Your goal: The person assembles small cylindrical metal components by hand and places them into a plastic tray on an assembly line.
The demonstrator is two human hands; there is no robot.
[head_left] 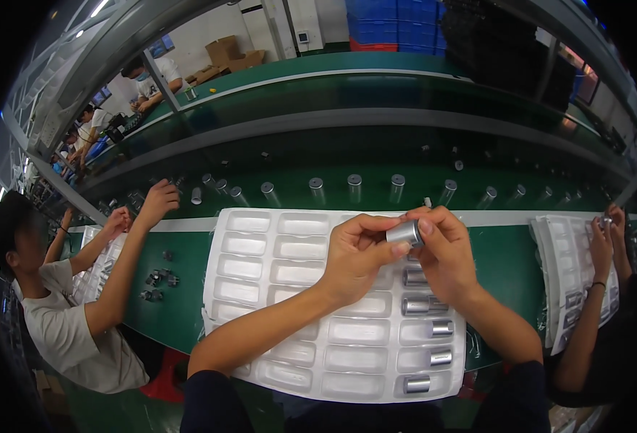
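Observation:
Between my two hands, above a white molded plastic tray, I hold a short silver metal cylinder. My left hand pinches its left side between thumb and fingers. On the right, my right hand has its thumb and fingers closed around the other end, and the fingers partly hide that end. Several similar metal cylinders lie on their sides in the compartments of the tray's right column. The compartments farther left hold nothing.
Beyond the tray, several silver cylinders stand upright in a row on a green belt. Small dark parts lie on the table at left. A co-worker sits left; another person's hand works over a tray at right.

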